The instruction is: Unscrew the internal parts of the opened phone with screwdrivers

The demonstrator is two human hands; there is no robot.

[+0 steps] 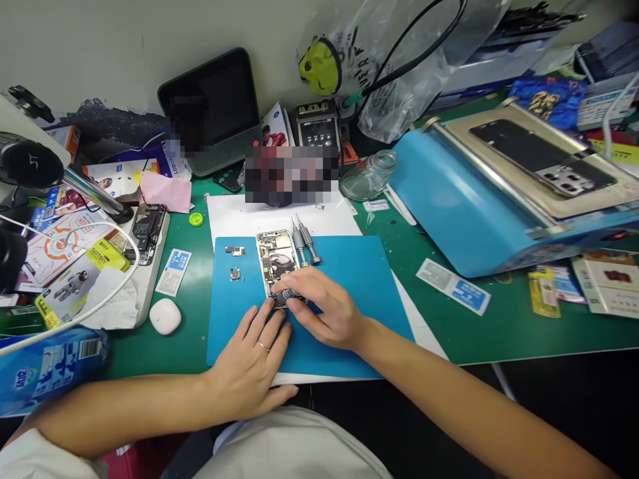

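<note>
An opened phone [277, 256] lies on the blue mat [359, 286], its inner parts exposed. My right hand [329, 309] grips a small dark screwdriver [285, 295] over the phone's lower end; the tip is hidden. Flat on the mat, with fingers stretched out, my left hand [254, 359] reaches the phone's bottom edge with its fingertips. Two more grey screwdrivers [304, 241] lie just right of the phone's upper part. To its left sit a small metal-covered part [235, 251] and a little cluster of tiny parts [235, 274].
A blue machine [449, 219] bearing a dark phone back [539, 153] stands at right. Left are a white earbud case [165, 316], a card [173, 272] and packaging [64, 246]. Behind are a tablet-like screen [214, 100] and a glass jar [369, 176].
</note>
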